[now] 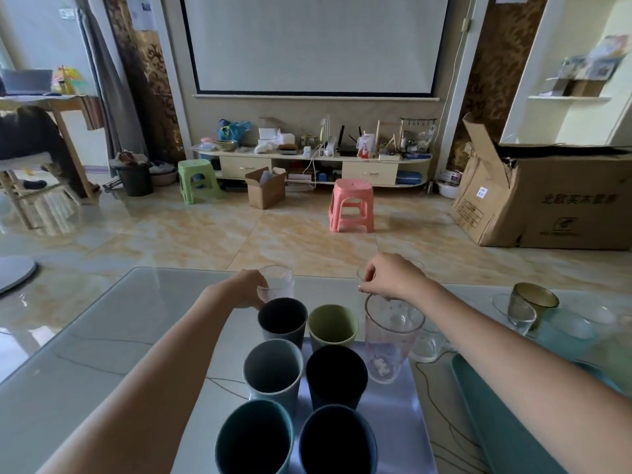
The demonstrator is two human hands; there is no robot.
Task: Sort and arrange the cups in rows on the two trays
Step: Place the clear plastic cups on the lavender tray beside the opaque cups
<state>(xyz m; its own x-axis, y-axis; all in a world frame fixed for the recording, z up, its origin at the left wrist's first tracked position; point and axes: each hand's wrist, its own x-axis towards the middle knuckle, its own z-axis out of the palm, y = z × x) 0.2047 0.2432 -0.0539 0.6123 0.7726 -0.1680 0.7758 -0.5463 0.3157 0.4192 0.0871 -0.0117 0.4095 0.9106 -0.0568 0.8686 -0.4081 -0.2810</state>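
Both hands reach to the far end of a lilac tray of cups, each at a clear glass.

The left hand (247, 289) curls round a small clear glass (277, 283) at 11 o'clock of the lilac tray (407, 425). The right hand (393, 277) pinches the rim of a tall clear glass (390, 343) standing at the tray's 1 o'clock corner. Six opaque cups stand on the tray in two columns: dark grey cup (282, 321), green cup (333, 326), light blue cup (273, 369), black cup (337, 376), teal cup (254, 439) and navy cup (338, 443). At 3 o'clock lies a teal tray (496, 415), with an amber glass (537, 297) and more clear glasses beyond it on the glass table (102, 336).
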